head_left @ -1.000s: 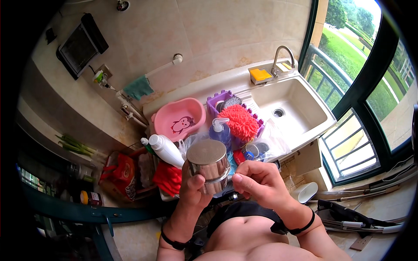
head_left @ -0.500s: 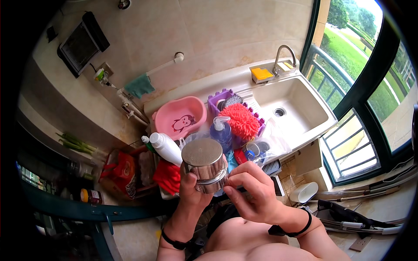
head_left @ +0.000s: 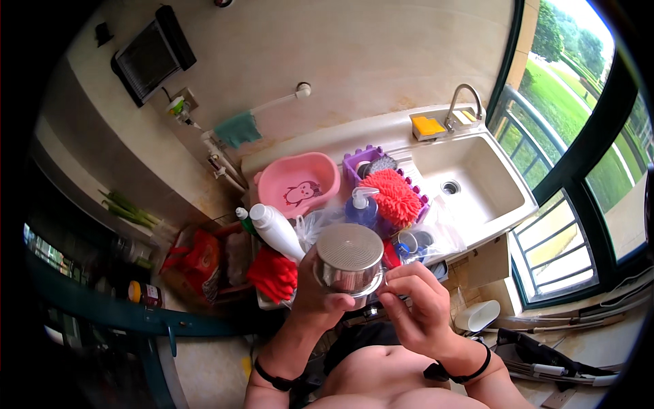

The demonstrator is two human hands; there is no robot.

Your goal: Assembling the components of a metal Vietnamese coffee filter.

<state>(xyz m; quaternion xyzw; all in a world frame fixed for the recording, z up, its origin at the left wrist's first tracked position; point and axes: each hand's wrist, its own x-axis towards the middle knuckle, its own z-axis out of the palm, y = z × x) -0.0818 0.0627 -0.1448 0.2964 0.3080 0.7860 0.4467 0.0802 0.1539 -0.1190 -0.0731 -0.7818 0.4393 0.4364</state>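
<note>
1. Step, as judged: handling the canister at its side; it is held up between both hands, before the pump bottle.
2. Left hand grasps it, thumb in front. Right hand bunches its fingertips at the rim; cannot tell whether they grip it.
3. Next move likely calls for a steady left hold and fine right-finger work.
4. Versus earlier frame: canister top tips more toward the camera; view shifts.

No legible text; print on red bag and jar too small to read.
</note>
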